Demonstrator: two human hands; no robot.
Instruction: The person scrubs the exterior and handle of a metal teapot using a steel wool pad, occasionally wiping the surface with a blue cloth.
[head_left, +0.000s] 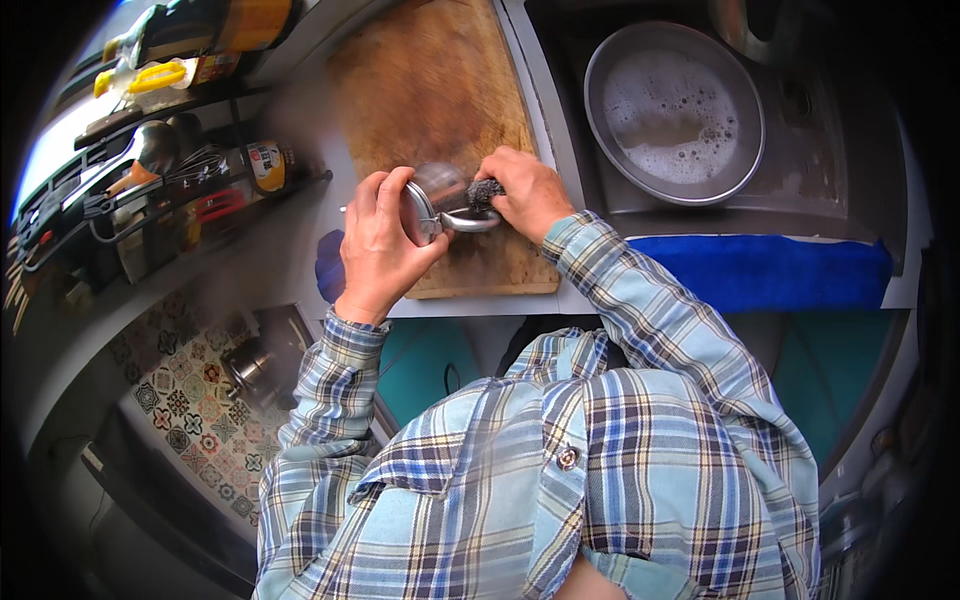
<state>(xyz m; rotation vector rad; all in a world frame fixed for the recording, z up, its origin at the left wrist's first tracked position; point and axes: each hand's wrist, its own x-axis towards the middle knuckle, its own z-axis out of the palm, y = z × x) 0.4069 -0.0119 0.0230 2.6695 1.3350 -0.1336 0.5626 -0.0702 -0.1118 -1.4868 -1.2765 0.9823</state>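
Observation:
My left hand (386, 236) grips a small, shiny pot (444, 187) by its metal-rimmed end, fingers over the top and thumb below. The pot is tipped on its side above the cutting board, its curved metal handle (472, 220) towards me. Whether its body is glass or polished metal is hard to tell. My right hand (529, 191) pinches a dark grey steel wool scrubber (484, 195) against or close beside the pot. Beneath both hands is the worn wooden cutting board (427, 82).
Right of the board, a round metal basin (595, 112) of sudsy water stands in the dark sink (802, 180). A blue cloth (757, 271) lies along the sink's front edge. At left, a rack (124, 236) carries utensils and bottles, including a yellow-handled container (157, 77).

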